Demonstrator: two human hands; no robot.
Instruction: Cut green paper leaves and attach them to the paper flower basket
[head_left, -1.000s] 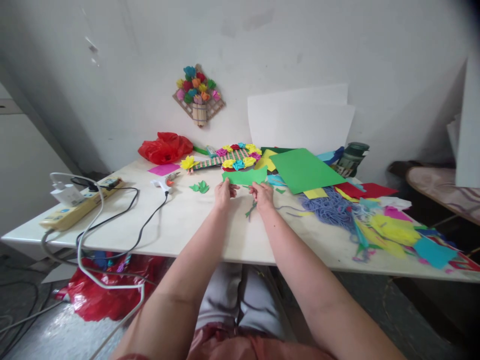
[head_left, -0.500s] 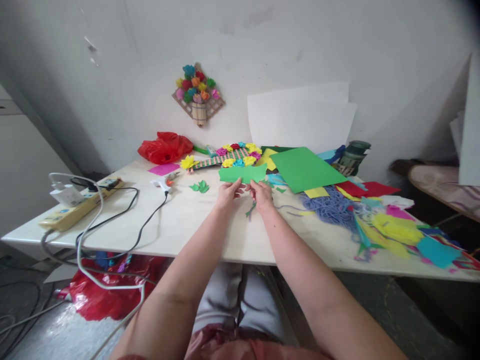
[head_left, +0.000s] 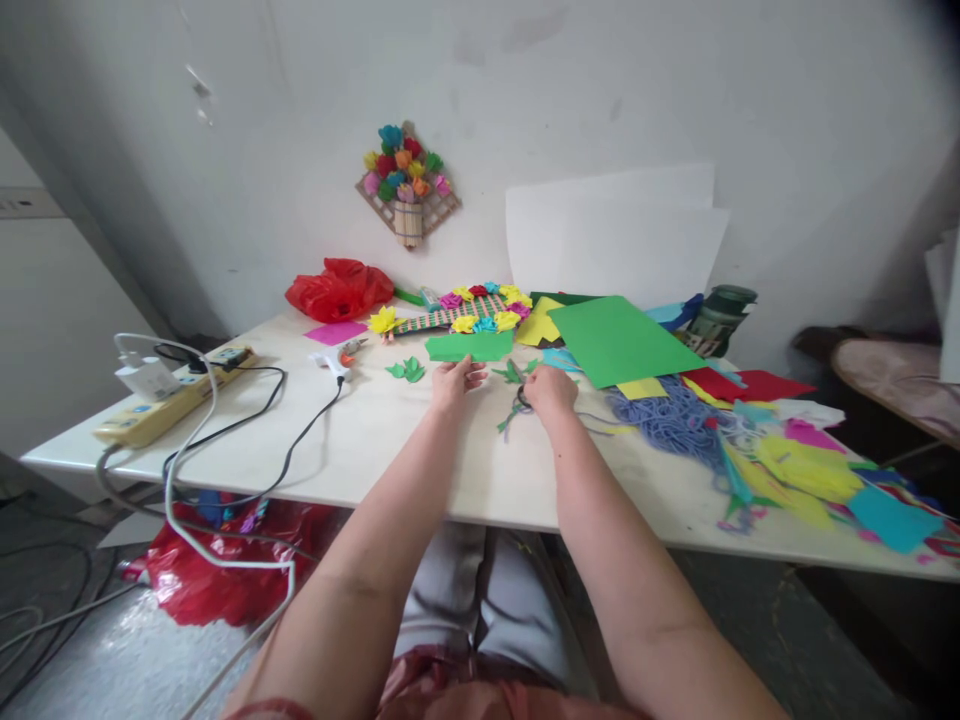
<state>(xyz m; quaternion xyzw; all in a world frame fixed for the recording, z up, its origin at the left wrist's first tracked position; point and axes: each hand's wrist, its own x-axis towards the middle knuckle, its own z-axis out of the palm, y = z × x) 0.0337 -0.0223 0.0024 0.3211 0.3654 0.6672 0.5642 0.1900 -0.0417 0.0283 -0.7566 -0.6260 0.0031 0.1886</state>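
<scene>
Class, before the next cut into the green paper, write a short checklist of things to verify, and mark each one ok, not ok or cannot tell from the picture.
1. Left hand grips the green paper piece: ok.
2. Right hand holds the scissors: cannot tell, only a dark loop shows at the fingers.
3. Bare table in front of the hands: ok.
4. Glue gun lies away from both hands: ok.
5. Spare large green sheet lies near the right hand: ok.

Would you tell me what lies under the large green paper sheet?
Yellow paper and red paper poke out from under the large green paper sheet; the rest beneath it is covered.
</scene>
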